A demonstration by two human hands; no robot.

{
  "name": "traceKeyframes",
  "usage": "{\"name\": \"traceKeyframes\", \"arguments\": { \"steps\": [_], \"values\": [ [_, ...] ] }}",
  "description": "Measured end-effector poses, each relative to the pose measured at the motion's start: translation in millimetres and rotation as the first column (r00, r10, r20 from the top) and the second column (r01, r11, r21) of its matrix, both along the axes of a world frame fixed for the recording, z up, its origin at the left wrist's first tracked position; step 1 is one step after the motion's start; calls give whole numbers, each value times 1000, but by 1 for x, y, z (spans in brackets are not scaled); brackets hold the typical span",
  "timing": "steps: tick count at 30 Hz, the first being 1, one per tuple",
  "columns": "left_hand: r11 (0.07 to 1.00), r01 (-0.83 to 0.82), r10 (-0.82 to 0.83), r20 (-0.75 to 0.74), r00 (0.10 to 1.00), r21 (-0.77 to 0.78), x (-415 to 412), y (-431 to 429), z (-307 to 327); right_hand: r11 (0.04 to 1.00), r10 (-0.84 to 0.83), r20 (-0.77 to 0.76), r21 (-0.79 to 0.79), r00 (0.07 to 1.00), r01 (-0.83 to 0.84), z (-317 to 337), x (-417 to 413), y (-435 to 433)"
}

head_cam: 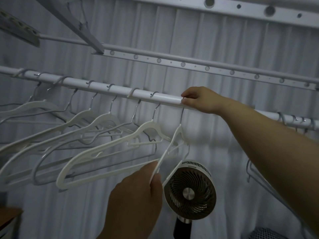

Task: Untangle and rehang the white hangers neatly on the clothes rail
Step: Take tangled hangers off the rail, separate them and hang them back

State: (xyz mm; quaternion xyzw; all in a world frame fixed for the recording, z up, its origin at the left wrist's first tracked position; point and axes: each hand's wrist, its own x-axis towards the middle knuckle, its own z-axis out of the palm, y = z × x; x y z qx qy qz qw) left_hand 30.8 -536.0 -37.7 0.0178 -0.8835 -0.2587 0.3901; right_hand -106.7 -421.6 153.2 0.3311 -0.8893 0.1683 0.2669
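- A person reaches up with both hands to a white hanger (165, 152) on the clothes rail (165, 98), in front of a pale pleated curtain (224, 49).
- The right hand (202, 100) rests against the rail with its fingers curled. Thumb and forefinger pinch the hanger's metal hook where it meets the tube.
- The left hand (136, 200), lower down, grips the hanger's bottom end between thumb and curled fingers.
- The hanger hangs turned edge-on and tilted, at an angle to its neighbours. Its lower part crosses in front of the nearest one.
- To the left, a row of hangers (107, 146) hangs hooked along the same rail. White plastic ones are mixed with thin grey wire ones, and their arms overlap.
- Farther right on the rail, past the outstretched forearm, a few more hooks cluster together, with wire hangers (259, 178) drooping beneath them.
- A round fan (189, 190) stands behind the held hanger, its grille facing the room.
- A perforated bar (183, 64) runs above and behind the rail.
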Motion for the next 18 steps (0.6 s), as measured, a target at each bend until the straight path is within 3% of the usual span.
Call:
{"name": "traceKeyframes", "arguments": {
  "steps": [1,4,5,9,11,18],
  "values": [
    [996,-16,13,38,999,83,-1,4,1,1000,-4,-3,5,1000,4,0,0,0],
    [994,-42,54,-123,991,97,5,9,3,1000,-9,-6,12,1000,9,0,0,2],
    [992,-45,56,-90,994,116,3,13,4,1000,-10,-8,14,1000,10,0,0,2],
    [985,-170,169,-161,972,9,-8,0,4,1000,-10,-9,15,1000,10,-1,0,2],
    [976,-213,192,-276,942,-50,-9,0,2,1000,-9,-9,14,1000,10,-2,0,0],
    [941,-332,280,-401,873,-67,-10,-4,0,1000,-4,-3,29,1000,4,-1,-2,-12]
  ]
}}
